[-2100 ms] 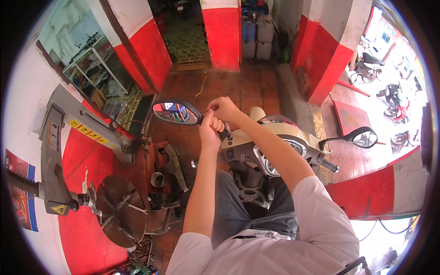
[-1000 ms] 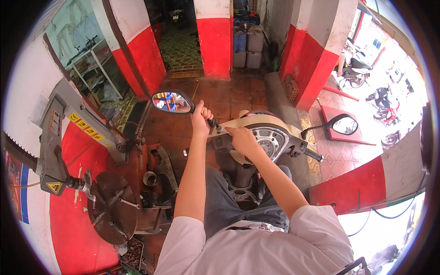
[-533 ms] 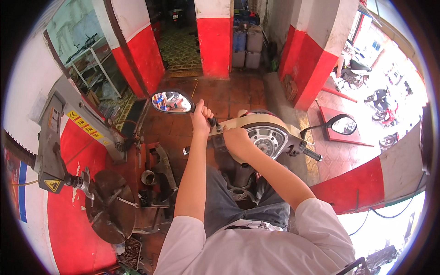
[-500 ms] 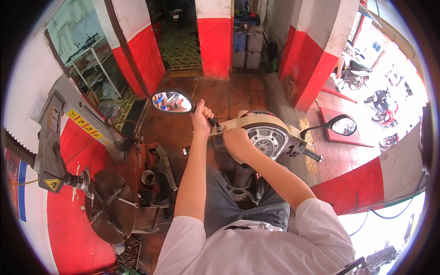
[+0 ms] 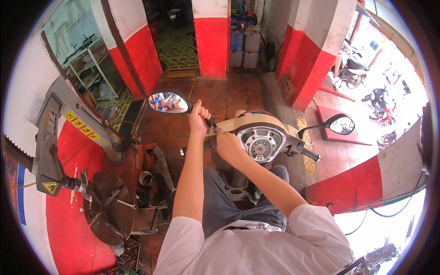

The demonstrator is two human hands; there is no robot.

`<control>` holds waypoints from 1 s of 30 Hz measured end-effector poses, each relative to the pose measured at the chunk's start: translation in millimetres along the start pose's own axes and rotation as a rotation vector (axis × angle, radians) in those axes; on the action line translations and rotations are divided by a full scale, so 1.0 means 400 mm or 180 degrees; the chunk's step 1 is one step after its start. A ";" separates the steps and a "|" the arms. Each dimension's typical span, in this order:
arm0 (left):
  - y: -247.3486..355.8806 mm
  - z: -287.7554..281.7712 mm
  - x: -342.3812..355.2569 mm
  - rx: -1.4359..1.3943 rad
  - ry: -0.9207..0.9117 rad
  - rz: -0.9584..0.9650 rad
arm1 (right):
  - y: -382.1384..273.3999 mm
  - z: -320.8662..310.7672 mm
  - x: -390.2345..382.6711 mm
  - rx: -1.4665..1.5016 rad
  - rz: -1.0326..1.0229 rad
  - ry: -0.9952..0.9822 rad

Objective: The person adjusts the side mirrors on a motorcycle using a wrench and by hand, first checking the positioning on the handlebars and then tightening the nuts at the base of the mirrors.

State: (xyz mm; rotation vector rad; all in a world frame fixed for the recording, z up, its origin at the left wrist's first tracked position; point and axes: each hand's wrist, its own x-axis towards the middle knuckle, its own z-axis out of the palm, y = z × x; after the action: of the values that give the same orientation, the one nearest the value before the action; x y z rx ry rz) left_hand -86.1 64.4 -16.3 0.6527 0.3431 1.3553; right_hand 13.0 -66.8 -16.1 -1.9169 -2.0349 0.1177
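Observation:
I am astride a cream scooter (image 5: 280, 129) with a round speedometer (image 5: 262, 145) behind its handlebar. My left hand (image 5: 199, 120) is closed round the stem of the left mirror (image 5: 167, 101), whose oval glass stands beyond the fist on its left. At the base of that stem is my right hand (image 5: 228, 144), fingers curled; its fingertips meet the mount, and what they grip there is mostly hidden. The right mirror (image 5: 342, 124) stands on its own stem above the right handgrip (image 5: 311, 154). Only the end of the left handgrip (image 5: 183, 151) shows beyond my left forearm.
On the left stands a tyre-changing machine (image 5: 55, 137) with a round turntable (image 5: 103, 217), a spanner (image 5: 124, 203) lying on it. Plastic jugs (image 5: 251, 41) stand at the back beside a red-and-white pillar (image 5: 213, 46). Parked motorbikes (image 5: 354, 73) are outside to the right.
My right hand has shifted slightly left, toward the mirror's base, and more of the speedometer shows. My left hand keeps its hold on the stem. The whole view has moved slightly.

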 end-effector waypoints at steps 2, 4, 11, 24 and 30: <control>0.000 -0.001 0.003 -0.0006 -0.0030 -0.0023 | -0.011 0.000 0.000 0.0013 0.0062 -0.0020; 0.006 -0.007 0.005 -0.0049 -0.0047 -0.0057 | -0.029 0.000 0.003 0.0185 0.0191 -0.0105; -0.001 -0.004 0.008 0.0020 -0.0085 -0.0061 | -0.033 0.020 0.008 0.0592 0.0407 0.0164; 0.014 -0.001 0.002 -0.0044 -0.0104 -0.0159 | 0.192 -0.082 0.134 -0.0567 -0.1134 0.0352; 0.011 0.018 0.000 0.0013 -0.0152 -0.0214 | 0.310 -0.045 0.254 0.0344 -0.1553 -0.0407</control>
State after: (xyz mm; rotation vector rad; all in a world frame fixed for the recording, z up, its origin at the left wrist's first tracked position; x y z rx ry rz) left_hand -85.3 62.9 -8.1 0.6703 0.3267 1.2733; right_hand 133.4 40.5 -16.0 -1.3330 -2.4609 0.2272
